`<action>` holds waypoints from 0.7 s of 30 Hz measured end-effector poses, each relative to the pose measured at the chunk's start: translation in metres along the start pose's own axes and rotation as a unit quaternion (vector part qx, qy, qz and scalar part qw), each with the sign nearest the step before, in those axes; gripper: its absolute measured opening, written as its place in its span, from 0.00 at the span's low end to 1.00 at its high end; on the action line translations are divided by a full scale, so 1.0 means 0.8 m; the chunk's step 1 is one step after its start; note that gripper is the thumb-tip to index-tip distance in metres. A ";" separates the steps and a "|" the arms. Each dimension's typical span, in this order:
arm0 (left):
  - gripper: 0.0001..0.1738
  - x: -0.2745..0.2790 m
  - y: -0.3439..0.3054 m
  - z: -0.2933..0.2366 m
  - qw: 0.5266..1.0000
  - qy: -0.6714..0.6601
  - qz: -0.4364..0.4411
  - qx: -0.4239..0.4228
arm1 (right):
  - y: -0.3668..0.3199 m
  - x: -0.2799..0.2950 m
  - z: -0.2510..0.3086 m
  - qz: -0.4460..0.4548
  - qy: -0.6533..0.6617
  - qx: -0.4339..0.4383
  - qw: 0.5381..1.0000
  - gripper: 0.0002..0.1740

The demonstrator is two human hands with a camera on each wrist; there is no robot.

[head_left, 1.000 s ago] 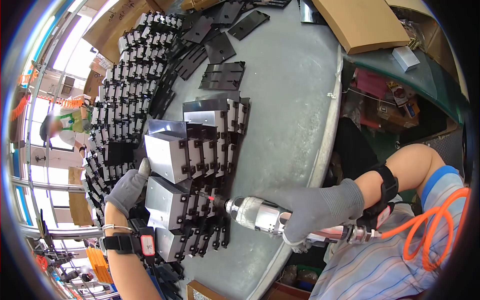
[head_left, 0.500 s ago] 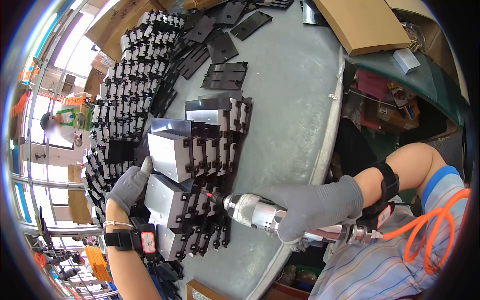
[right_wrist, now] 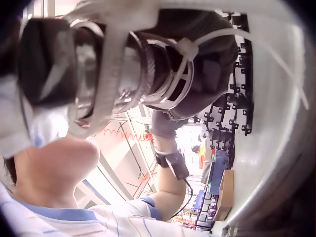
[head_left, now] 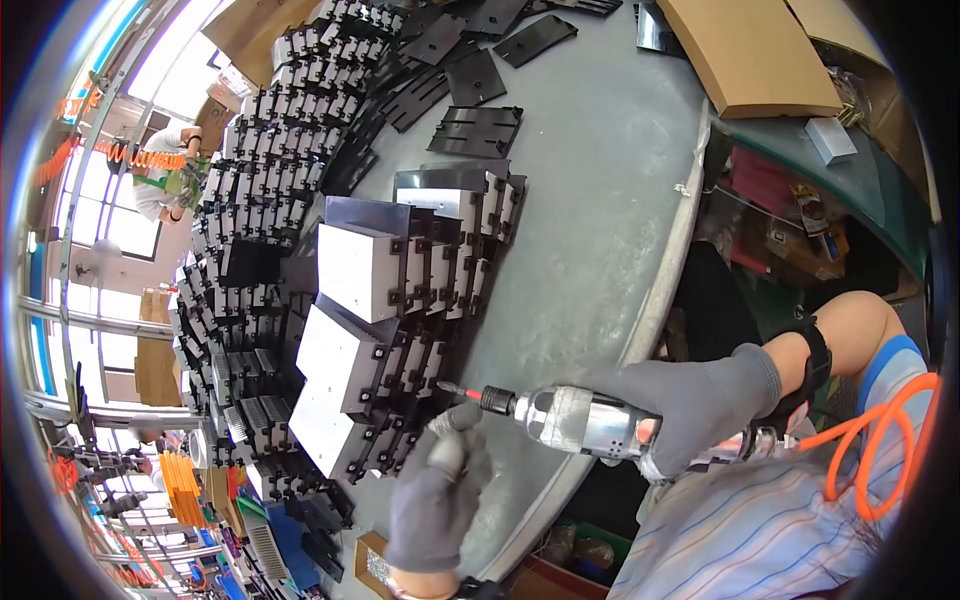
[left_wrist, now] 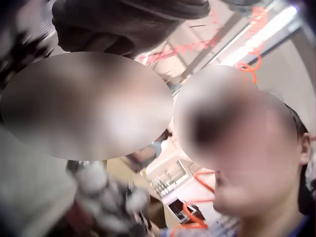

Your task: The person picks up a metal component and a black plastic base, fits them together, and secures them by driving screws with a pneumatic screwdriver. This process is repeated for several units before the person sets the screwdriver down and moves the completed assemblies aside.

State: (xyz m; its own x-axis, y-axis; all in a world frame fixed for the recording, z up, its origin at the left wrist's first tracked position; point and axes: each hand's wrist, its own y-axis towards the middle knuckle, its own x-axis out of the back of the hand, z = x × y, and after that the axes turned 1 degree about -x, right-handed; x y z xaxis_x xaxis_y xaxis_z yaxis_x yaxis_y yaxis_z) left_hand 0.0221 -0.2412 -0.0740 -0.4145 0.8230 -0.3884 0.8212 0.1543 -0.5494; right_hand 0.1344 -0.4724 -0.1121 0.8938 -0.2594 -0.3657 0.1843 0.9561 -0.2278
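In the head view my gloved right hand (head_left: pixel 690 405) grips a silver air screwdriver (head_left: pixel 585 420), whose red-and-metal bit points left. The bit tip hangs just right of stacked silver blocks (head_left: pixel 340 350) edged with black clips. My gloved left hand (head_left: pixel 435 500) is below the bit, its fingertips bent close to the tip; whether they pinch something small cannot be seen. The left wrist view shows dark glove fingers (left_wrist: pixel 128 24) curled at the top. Much of the right hand (right_wrist: pixel 212 64) is behind the screwdriver's metal rear end (right_wrist: pixel 113 69) in the right wrist view.
Many more clipped blocks (head_left: pixel 260 170) stand in rows on the left, with loose black plates (head_left: pixel 475 130) behind the nearer stack. A small cardboard box (head_left: pixel 368 570) is at the near edge, a flat carton (head_left: pixel 750 60) at the back right. Another person (head_left: pixel 165 170) stands beyond.
My left hand has left the left side of the stack and moved right and nearer, to the bit tip. The screwdriver has shifted right, away from the blocks.
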 end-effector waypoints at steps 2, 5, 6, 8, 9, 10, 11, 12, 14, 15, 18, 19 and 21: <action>0.18 -0.001 0.005 0.032 0.994 -0.001 -0.086 -0.068 | 0.000 -0.004 -0.008 0.012 0.020 0.002 1.000 0.43; 0.17 0.019 0.014 0.056 0.983 -0.021 -0.100 -0.154 | -0.005 -0.012 -0.011 0.032 0.016 -0.001 0.999 0.43; 0.16 0.018 0.012 0.054 0.985 -0.004 -0.085 -0.147 | -0.007 -0.013 -0.010 0.032 -0.018 -0.015 0.999 0.44; 0.15 0.019 0.009 0.051 0.985 -0.020 -0.087 -0.146 | -0.009 -0.016 -0.010 0.034 -0.049 -0.032 0.998 0.44; 0.14 0.019 0.009 0.051 0.985 -0.033 -0.086 -0.147 | -0.009 -0.017 -0.011 0.038 -0.075 -0.025 0.996 0.44; 0.14 0.020 0.008 0.050 0.985 -0.034 -0.088 -0.147 | -0.008 -0.018 -0.011 0.041 -0.101 -0.019 0.994 0.45; 0.15 0.020 0.008 0.050 0.986 -0.046 -0.077 -0.140 | -0.008 -0.019 -0.013 0.043 -0.100 -0.020 0.994 0.45; 0.15 0.020 0.007 0.050 0.987 -0.058 -0.066 -0.133 | -0.006 -0.020 -0.015 0.045 -0.107 -0.018 0.993 0.46; 0.15 0.019 0.012 0.051 0.986 -0.094 -0.049 -0.132 | -0.005 -0.021 -0.016 0.048 -0.115 -0.017 0.992 0.47; 0.15 0.018 0.014 0.052 0.982 -0.129 -0.030 -0.131 | -0.005 -0.020 -0.015 0.054 -0.108 -0.025 0.992 0.47; 0.16 0.020 0.014 0.053 0.975 -0.177 -0.015 -0.133 | -0.006 -0.019 -0.005 0.059 -0.090 -0.074 0.991 0.52; 0.16 0.020 0.013 0.052 0.975 -0.177 -0.015 -0.133 | -0.007 -0.019 -0.003 0.058 -0.081 -0.114 0.988 0.55; 0.15 0.019 0.011 0.050 0.975 -0.182 -0.024 -0.128 | -0.006 -0.018 -0.006 0.054 -0.081 -0.115 0.989 0.55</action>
State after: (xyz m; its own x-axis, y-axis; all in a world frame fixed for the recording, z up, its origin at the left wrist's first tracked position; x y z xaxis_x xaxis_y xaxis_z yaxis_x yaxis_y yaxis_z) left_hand 0.0077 -0.2496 -0.1144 -0.5280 0.5704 -0.6292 0.8492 0.3577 -0.3885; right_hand 0.1185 -0.4738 -0.1099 0.9602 -0.1154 -0.2543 0.0035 0.9155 -0.4024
